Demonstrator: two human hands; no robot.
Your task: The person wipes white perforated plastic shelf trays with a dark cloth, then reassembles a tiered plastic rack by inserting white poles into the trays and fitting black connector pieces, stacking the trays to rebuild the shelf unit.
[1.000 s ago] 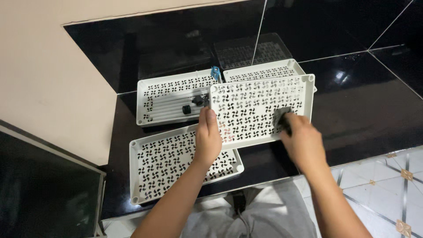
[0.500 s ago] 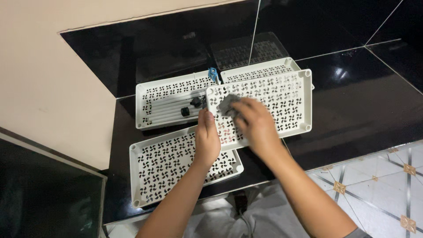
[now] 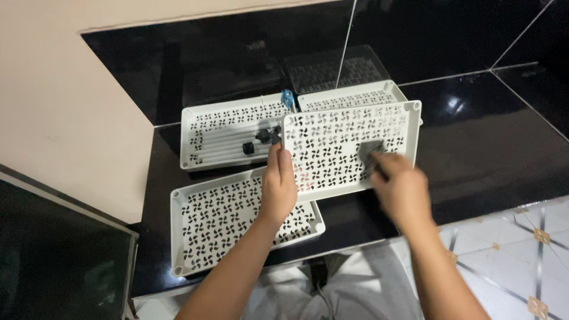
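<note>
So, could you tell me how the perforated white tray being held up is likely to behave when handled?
The white tray probably stays stiff: the left hand props it at one edge and it shows no sag. It is likely light, being thin and full of cut-outs. It may pivot as the right hand presses the grey pad.

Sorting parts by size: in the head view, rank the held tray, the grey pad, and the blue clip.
1. Held tray, largest.
2. Grey pad, partly under the right hand.
3. Blue clip, smallest, though farther from the camera.
</note>
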